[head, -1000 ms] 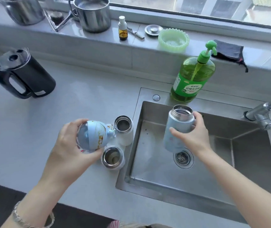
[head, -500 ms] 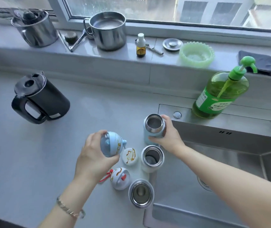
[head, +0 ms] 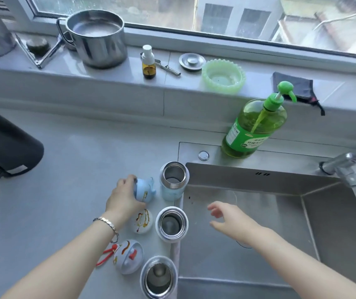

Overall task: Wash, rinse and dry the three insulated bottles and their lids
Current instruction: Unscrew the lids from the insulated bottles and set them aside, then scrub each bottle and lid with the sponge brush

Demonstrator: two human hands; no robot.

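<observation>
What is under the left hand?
The left hand grips the blue lid beside the blue bottle. Its wrist covers part of the white lid; whether the blue lid touches the counter is hidden.

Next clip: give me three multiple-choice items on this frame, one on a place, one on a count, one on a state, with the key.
1. Where do the three bottles stand?
A) on the sill
B) on the counter beside the sink
C) on a rack

2. How many lids does no hand touch?
A) none
B) one
C) two

3. The right hand is:
A) open and empty
B) gripping a bottle
C) pressing a pump

Key:
1 B: all three stand open at the sink's left edge.
2 C: the white lid and the red-strapped lid lie free, while the left hand grips the blue lid.
3 A: its relaxed fingers hold nothing, above the sink.
</observation>
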